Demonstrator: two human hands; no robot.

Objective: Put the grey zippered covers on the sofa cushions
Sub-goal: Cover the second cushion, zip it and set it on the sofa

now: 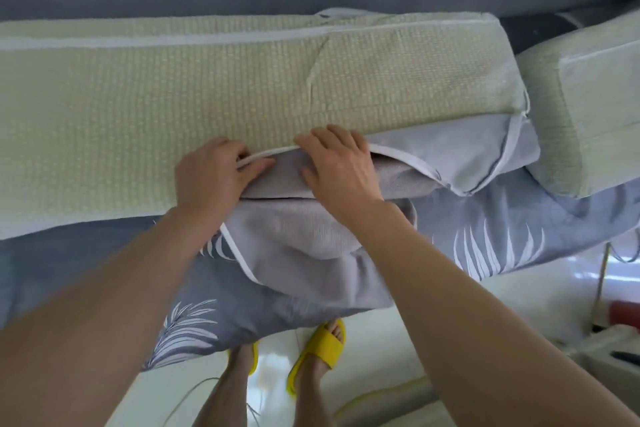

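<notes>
- Left hand [211, 172] – fingers curled, pinching the white-piped opening edge of the cover [450, 152].
- Right hand [337, 163] grips the same edge.
- Cushion [298, 229] bulges out of the opening – partly inside.

**A:** What carries it all?

**B:** Wide surface under a blue-grey leaf-print sheet [485, 218], running left to right. Glossy pale floor [415, 340] near, with yellow slippers [322, 350] on it.

**A:** On the sheet?

**B:** Long cushion [173, 97], green woven top, lying across. Second cushion [581, 107] just beside its right end. Grey cover [450, 156] open along the near side, loose fabric sagging over the sheet's near edge.
</notes>
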